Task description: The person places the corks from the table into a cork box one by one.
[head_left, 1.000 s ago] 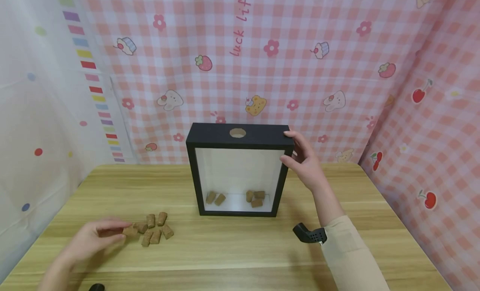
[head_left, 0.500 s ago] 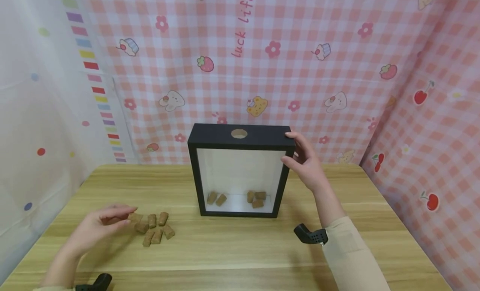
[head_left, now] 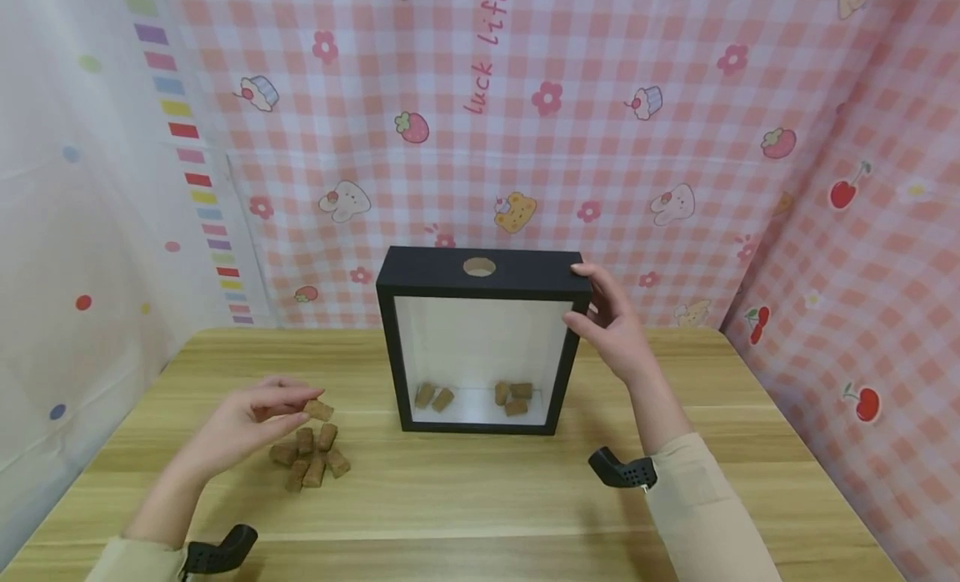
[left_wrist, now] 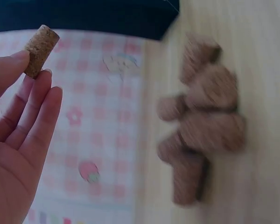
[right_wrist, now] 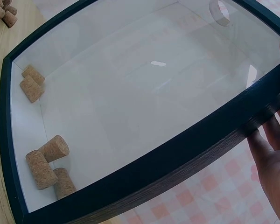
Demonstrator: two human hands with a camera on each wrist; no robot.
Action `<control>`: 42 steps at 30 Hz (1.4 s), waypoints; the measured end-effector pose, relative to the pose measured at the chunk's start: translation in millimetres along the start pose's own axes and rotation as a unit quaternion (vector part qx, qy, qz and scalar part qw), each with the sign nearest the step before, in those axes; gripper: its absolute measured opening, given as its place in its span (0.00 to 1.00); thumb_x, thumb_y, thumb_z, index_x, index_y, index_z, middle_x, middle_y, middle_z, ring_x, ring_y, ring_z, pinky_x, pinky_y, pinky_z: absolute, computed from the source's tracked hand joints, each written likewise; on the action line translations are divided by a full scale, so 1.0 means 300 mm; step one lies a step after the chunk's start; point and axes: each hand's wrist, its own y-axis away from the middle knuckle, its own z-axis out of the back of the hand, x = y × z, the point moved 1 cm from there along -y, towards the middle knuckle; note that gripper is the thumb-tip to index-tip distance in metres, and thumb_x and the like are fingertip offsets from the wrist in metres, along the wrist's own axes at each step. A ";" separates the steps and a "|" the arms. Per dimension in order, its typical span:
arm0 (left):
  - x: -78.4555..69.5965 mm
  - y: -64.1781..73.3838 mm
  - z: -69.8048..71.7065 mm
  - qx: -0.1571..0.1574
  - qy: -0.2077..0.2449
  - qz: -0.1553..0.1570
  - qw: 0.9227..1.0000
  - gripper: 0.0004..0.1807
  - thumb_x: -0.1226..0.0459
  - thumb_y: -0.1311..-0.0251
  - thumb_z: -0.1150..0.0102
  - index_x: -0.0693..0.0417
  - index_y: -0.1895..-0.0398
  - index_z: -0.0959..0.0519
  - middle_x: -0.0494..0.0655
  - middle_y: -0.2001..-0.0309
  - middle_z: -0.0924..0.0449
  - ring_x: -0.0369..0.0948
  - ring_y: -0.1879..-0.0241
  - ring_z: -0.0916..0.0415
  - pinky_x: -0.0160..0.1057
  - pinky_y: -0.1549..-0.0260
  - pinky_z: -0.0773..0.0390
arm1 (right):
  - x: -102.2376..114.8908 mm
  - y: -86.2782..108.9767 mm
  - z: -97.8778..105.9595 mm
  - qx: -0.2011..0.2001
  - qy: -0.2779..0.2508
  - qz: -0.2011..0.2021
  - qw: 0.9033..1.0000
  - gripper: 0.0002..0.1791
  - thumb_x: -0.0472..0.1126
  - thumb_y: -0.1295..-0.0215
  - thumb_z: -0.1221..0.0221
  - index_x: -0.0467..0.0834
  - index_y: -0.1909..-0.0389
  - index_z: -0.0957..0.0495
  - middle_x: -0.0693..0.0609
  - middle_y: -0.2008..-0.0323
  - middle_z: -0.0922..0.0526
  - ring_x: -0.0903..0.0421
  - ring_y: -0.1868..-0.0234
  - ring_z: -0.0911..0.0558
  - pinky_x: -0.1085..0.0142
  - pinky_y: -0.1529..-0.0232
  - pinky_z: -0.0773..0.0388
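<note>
My left hand (head_left: 255, 419) pinches one cork (left_wrist: 41, 50) between thumb and fingertips, raised above a small heap of loose corks (head_left: 313, 457) on the table's left side. A black shadow box (head_left: 483, 273) with a clear front and a white back stands upright at mid-table. Its top has a round hole (head_left: 479, 268). Several corks (right_wrist: 41, 169) lie inside on its floor, in two groups. My right hand (head_left: 615, 323) grips the box's upper right corner, thumb on the front frame and fingers over the top and side.
The wooden table (head_left: 480, 499) ends at a checked pink cloth (head_left: 450, 173) hung behind it. A white dotted cloth (head_left: 82, 232) hangs at the left. A black camera mount sits on each wrist, the right one (head_left: 622, 469) close over the tabletop.
My left hand has lifted a cork from the heap and moved right and away from me with it. The right hand keeps its grip on the box, which stays put.
</note>
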 end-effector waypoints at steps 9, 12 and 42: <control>-0.126 -0.093 -0.022 -0.009 -0.013 -0.062 0.998 0.19 0.75 0.38 0.37 0.57 0.44 0.17 0.48 0.51 0.22 0.36 0.56 0.23 0.32 0.62 0.20 | 0.002 -0.001 -0.002 0.000 0.003 -0.001 1.000 0.32 0.22 0.37 0.42 0.50 0.35 0.29 0.49 0.37 0.29 0.53 0.43 0.29 0.69 0.49 0.25; -0.171 -0.120 -0.023 -0.029 -0.007 -0.080 0.996 0.19 0.77 0.39 0.38 0.58 0.45 0.17 0.49 0.51 0.22 0.36 0.55 0.23 0.30 0.59 0.21 | 0.004 -0.001 -0.003 0.000 0.001 0.001 1.000 0.33 0.21 0.37 0.42 0.50 0.35 0.29 0.49 0.36 0.30 0.53 0.43 0.29 0.68 0.48 0.26; -0.484 -0.358 -0.096 -0.109 0.016 -0.148 0.983 0.19 0.77 0.40 0.37 0.61 0.45 0.18 0.49 0.51 0.21 0.39 0.60 0.27 0.28 0.69 0.27 | 0.004 0.000 -0.006 -0.010 0.000 -0.006 1.000 0.33 0.20 0.38 0.42 0.50 0.36 0.28 0.49 0.34 0.31 0.53 0.43 0.29 0.69 0.49 0.26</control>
